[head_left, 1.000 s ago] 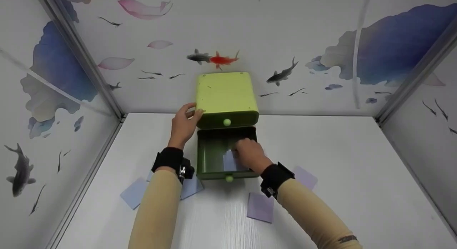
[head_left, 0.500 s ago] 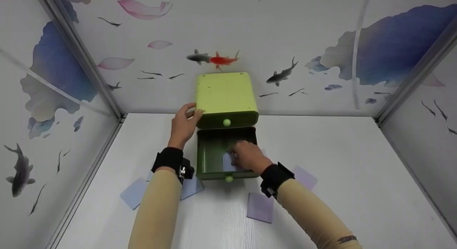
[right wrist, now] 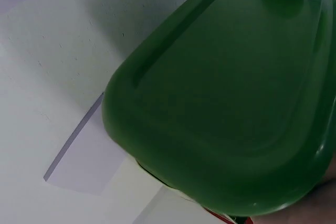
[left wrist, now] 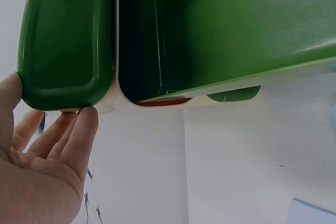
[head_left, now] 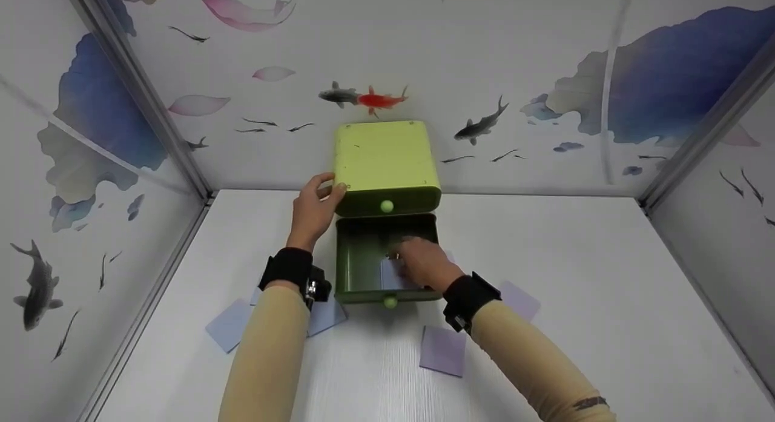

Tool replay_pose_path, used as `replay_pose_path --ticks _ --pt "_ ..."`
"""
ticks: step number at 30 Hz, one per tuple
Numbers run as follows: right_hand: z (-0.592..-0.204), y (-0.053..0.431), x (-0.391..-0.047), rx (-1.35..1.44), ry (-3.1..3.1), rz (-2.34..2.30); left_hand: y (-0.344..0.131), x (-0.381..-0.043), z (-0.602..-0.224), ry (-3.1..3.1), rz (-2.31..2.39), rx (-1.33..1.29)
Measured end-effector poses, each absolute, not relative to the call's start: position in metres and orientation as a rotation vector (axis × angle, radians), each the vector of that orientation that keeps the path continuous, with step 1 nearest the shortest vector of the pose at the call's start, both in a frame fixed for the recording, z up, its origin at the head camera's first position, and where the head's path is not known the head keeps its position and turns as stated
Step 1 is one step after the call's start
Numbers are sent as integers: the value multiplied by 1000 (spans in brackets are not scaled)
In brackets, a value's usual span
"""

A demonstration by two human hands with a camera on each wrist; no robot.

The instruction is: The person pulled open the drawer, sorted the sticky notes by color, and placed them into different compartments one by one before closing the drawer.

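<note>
A two-drawer cabinet [head_left: 387, 155] with a yellow-green top and dark green drawer fronts stands against the back wall. Its lower drawer [head_left: 357, 296] is pulled out; the upper one is closed. My left hand [head_left: 312, 213] grips the cabinet's front left corner, thumb on top and fingers along the side. Inside the lower drawer, a light blue square piece [head_left: 393, 275] lies under the curled fingers of my right hand [head_left: 427, 264]. Those fingertips are partly hidden, so I cannot tell if they pinch it. In the right wrist view the drawer front [right wrist: 220, 82] covers most of that hand.
Several flat squares lie on the white table: blue ones [head_left: 229, 326] around the left forearm, a purple one [head_left: 442, 350] in front of the drawer and another purple one [head_left: 521, 301] by the right wrist. Printed wall panels [head_left: 533, 40] enclose the back and sides.
My right hand has shifted slightly down in the drawer and its fingertips show a little more over the blue piece. The left hand keeps its hold on the cabinet.
</note>
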State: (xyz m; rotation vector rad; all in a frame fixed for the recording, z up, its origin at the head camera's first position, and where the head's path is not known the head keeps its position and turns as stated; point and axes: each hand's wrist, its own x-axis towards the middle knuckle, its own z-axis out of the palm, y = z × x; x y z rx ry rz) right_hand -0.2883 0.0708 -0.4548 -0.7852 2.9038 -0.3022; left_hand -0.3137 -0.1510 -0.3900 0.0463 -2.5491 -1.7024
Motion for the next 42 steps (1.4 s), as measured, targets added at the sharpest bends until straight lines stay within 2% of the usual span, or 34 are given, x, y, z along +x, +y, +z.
replay_pose_path --ticks 9,19,32,37,42 --pt "-452 78 -289 -847 2975 -440 -151 -314 -388 -2566 -1686 63" --pt "-432 105 -295 -828 3027 -717 -154 -318 -389 -2569 -1667 77" --pt "-410 146 -314 -475 3039 -844 -153 -317 -391 -2565 -1684 88" --pt "-399 148 -322 -342 3043 -941 -152 -316 -391 -2575 -1701 92" --pt "-386 138 -325 -343 3062 -986 -151 -316 -391 -2567 -1710 83"
